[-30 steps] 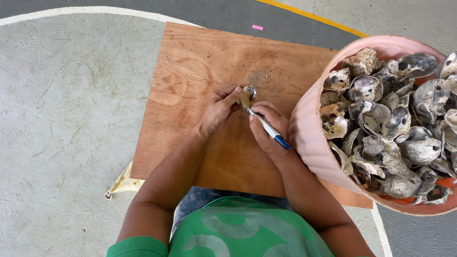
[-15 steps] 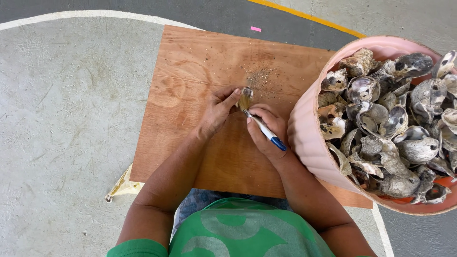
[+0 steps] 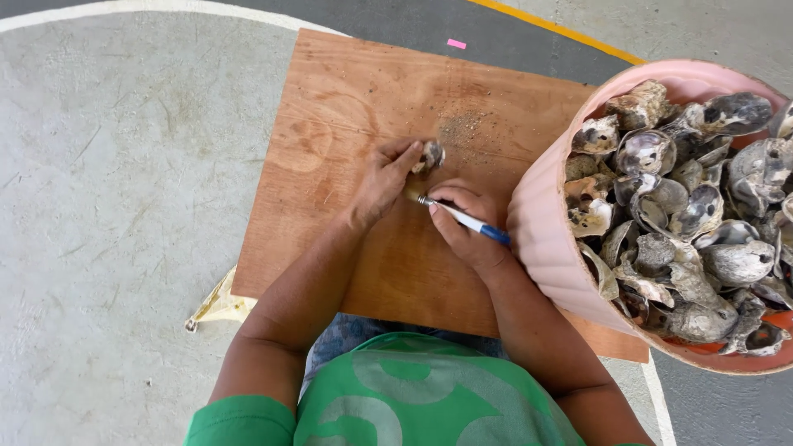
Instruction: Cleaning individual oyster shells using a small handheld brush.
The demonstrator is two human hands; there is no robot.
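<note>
I see left hand [image 3: 382,177] pinning small grey oyster shell [image 3: 430,155] on brown plywood board [image 3: 347,99], fingers pressed onto shell. Right hand [image 3: 467,223] pinches white-and-blue-handled small tool [image 3: 462,218], tip just below shell. Pink ribbed plastic basin [image 3: 541,239] of shells to the right.

Looks like an outdoor paved yard or sports court used as a makeshift shellfish work spot: bare concrete floor [image 3: 124,206] with painted white and yellow lines, plywood board [image 3: 355,107] laid straight on it, pink basin [image 3: 545,239] full of oyster shells [image 3: 686,206].
</note>
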